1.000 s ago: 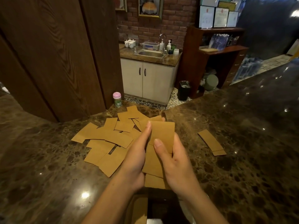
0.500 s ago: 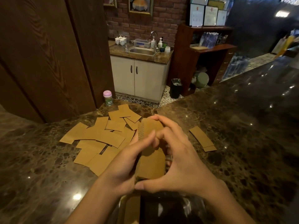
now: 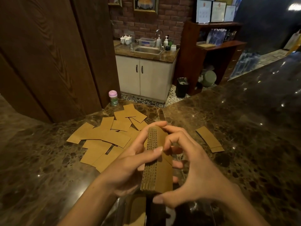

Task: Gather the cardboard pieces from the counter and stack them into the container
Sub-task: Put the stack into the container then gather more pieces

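While both hands work one bundle, the left hand (image 3: 130, 167) grips a stack of cardboard pieces (image 3: 156, 162) turned on edge, thumb across the corrugated side, fingers wrapped behind. Right hand (image 3: 193, 170) cups the stack's other face, fingertips (image 3: 167, 141) curled onto the top edge and thumb under the near end, apparently squaring it up. Stack sits above the container (image 3: 130, 209), a clear-walled bin at the bottom edge with some cardboard already inside; its contents are mostly hidden by the forearms.

Outward: loose cardboard pieces (image 3: 105, 137) lie overlapped on the marble counter (image 3: 244, 128) just beyond and left of the hands; two more pieces (image 3: 209, 138) lie apart on the right. A pink-lidded jar (image 3: 113, 97) stands at the counter's far edge behind the pile.

Judgement: gathering is partway done, many pieces not yet picked up. Risk: the edge-on stack could fan or slip if the grip loosens while lowering, spilling pieces beside the bin; uneven edges may catch the container's rim.
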Demonstrator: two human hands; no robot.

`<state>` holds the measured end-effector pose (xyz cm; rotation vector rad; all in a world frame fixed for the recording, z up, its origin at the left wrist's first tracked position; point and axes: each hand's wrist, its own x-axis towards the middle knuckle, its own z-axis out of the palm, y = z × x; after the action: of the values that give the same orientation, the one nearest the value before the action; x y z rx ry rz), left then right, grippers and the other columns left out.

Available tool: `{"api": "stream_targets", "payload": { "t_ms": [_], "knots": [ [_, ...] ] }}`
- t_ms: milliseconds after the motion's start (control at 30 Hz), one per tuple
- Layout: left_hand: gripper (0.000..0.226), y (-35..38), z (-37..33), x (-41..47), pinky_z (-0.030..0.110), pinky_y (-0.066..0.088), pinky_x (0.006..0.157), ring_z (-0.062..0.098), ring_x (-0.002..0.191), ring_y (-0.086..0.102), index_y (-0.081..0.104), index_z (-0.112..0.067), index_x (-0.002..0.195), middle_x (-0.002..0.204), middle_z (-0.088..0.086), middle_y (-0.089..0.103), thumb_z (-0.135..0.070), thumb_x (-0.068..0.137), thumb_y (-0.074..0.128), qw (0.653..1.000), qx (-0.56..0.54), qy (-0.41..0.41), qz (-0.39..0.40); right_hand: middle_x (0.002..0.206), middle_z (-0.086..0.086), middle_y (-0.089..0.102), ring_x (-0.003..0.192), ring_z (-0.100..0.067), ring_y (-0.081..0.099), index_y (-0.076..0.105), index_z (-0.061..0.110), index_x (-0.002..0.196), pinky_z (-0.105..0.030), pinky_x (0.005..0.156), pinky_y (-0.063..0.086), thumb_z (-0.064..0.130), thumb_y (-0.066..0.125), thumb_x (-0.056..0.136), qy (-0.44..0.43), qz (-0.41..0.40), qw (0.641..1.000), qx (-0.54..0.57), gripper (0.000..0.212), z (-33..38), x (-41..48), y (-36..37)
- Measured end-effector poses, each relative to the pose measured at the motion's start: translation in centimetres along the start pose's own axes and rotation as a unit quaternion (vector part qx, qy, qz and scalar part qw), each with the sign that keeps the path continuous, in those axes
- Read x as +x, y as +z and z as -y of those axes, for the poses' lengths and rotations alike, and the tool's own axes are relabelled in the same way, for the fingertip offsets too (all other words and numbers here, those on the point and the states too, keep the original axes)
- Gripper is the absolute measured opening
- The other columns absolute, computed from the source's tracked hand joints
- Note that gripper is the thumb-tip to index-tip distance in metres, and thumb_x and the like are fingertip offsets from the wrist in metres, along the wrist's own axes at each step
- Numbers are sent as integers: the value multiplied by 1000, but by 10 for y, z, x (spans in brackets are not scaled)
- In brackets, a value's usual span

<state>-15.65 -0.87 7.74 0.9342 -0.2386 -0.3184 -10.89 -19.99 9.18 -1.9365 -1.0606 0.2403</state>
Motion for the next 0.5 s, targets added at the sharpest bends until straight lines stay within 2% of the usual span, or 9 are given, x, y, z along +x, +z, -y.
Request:
{"api": "stream_targets", "payload": {
  "t_ms": [67, 133, 233, 300, 400, 500],
  "knots": [
    [68, 0, 2, -1, 51, 61, 77, 40, 97, 70, 52, -40, 141, 134, 22, 62, -25, 82, 82, 1000, 1, -1, -20, 157, 32, 26, 139, 4, 40, 43, 49, 114, -23, 109, 46, 54, 95, 49, 4, 1, 1000, -10, 83, -2, 0, 3],
    [63, 0, 2, -3, 50, 61, 76, 40, 96, 70, 53, -35, 140, 128, 21, 66, -25, 84, 80, 1000, -11, 6, -14, 159, 30, 25, 140, 2, 40, 40, 52, 115, -28, 109, 48, 53, 97, 51, 0, 13, 1000, -20, 86, 0, 0, 3],
    [53, 1, 4, -7, 46, 62, 76, 36, 98, 71, 54, -31, 137, 123, 17, 69, -28, 89, 75, 1000, -21, 13, -2, 155, 21, 35, 139, -9, 46, 43, 44, 117, -27, 103, 53, 49, 101, 52, -21, 0, 999, -41, 87, 2, 1, 5],
    [50, 0, 4, -10, 49, 62, 76, 38, 96, 71, 56, -32, 134, 122, 18, 68, -29, 88, 76, 1000, -26, 13, -4, 153, 20, 38, 138, -8, 46, 44, 38, 120, -25, 105, 51, 51, 100, 52, -18, 14, 999, -42, 89, 7, 2, 5],
    [48, -5, 7, -16, 54, 61, 79, 42, 97, 68, 58, -31, 130, 122, 21, 66, -24, 87, 78, 999, -50, 12, 2, 155, 24, 30, 140, -4, 42, 42, 36, 122, -19, 102, 52, 50, 100, 56, -34, 44, 997, -51, 89, 10, 0, 8],
    [44, -6, 14, -24, 44, 62, 77, 30, 98, 71, 62, -32, 129, 116, 13, 71, -28, 87, 76, 998, -54, 16, -15, 154, 27, 23, 140, -7, 39, 40, 35, 121, -23, 93, 59, 51, 98, 57, -39, 58, 995, -74, 88, 10, 2, 18]
  ]
}}
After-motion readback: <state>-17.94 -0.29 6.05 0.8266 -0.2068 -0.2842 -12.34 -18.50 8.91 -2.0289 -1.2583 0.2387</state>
